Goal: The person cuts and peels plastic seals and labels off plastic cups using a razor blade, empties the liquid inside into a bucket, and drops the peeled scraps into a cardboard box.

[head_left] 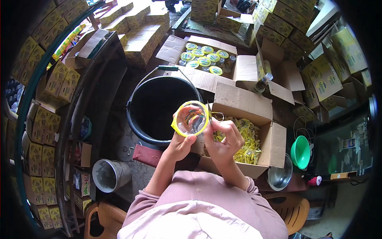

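Note:
My left hand is wrapped round a clear plastic cup with a bright yellow rim. The cup is tilted so its round end faces me, and the fingers behind it show through. Close against the cup's right edge, my right hand has its fingers pinched together; whatever they grip there is too small to make out. Both hands are in front of my chest, between a black bucket and an open cardboard box holding yellow plastic strips.
Beyond the bucket, an open carton holds several yellow-lidded cups. A grey bucket stands at left, a green bowl at right. Stacked yellow cartons line the back and sides. An orange chair is beside me.

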A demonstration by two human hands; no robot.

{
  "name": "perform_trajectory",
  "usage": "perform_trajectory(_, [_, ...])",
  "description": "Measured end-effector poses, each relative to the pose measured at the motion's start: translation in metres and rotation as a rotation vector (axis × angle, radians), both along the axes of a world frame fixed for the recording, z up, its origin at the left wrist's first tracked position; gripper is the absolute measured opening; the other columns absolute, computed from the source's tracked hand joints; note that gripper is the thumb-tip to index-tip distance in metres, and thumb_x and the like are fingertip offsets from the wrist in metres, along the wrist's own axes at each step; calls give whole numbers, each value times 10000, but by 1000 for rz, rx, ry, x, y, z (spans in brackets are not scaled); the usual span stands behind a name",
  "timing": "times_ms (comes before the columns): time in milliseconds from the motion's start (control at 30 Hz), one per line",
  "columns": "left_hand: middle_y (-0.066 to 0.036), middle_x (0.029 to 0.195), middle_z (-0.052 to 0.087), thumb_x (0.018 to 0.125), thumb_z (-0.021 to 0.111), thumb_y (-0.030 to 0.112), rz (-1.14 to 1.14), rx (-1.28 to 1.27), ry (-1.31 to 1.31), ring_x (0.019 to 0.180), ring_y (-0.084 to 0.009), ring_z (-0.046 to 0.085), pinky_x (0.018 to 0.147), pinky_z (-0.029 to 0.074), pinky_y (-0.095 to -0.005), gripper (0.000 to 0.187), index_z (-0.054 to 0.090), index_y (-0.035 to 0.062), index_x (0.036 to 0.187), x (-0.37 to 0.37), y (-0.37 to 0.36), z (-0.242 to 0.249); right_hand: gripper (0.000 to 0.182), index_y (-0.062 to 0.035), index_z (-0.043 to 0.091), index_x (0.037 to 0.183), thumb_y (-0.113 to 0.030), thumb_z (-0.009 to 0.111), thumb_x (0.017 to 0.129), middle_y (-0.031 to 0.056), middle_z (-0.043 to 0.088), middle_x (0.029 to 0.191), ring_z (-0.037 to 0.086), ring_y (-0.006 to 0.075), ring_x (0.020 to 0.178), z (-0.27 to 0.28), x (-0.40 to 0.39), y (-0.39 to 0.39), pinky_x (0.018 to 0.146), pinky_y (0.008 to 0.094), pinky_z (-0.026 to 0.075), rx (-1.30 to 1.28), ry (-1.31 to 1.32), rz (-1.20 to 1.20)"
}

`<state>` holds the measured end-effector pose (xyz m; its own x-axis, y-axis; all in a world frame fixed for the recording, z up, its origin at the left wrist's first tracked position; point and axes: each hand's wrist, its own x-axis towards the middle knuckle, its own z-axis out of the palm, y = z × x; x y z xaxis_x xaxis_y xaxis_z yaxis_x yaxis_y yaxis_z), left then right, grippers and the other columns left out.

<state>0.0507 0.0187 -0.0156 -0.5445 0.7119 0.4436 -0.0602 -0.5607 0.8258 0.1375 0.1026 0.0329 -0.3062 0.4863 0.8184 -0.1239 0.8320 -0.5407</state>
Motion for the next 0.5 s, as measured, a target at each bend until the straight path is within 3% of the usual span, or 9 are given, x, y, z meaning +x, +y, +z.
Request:
perform_trajectory(233, [-106, 1244, 330, 808, 600, 362, -5, -45, 81, 1189, -196, 342, 1022, 249, -339, 702, 222, 26, 1294, -1, -2, 6, 193, -30, 616, 778, 61, 692, 626, 75, 574, 641, 568, 167, 538, 3, -2, 5, 498, 248, 453, 37, 36, 1])
perform_trajectory(500, [-102, 1251, 359, 788, 613, 417, -117, -30, -77, 1186, -188, 362, 1006, 282, -332, 739, 253, 18, 1294, 3, -4, 10, 176, -16, 623, 780, 78, 677, 642, 77, 585, 628, 576, 134, 545, 4, -3, 13, 507, 226, 448, -96, 90, 94])
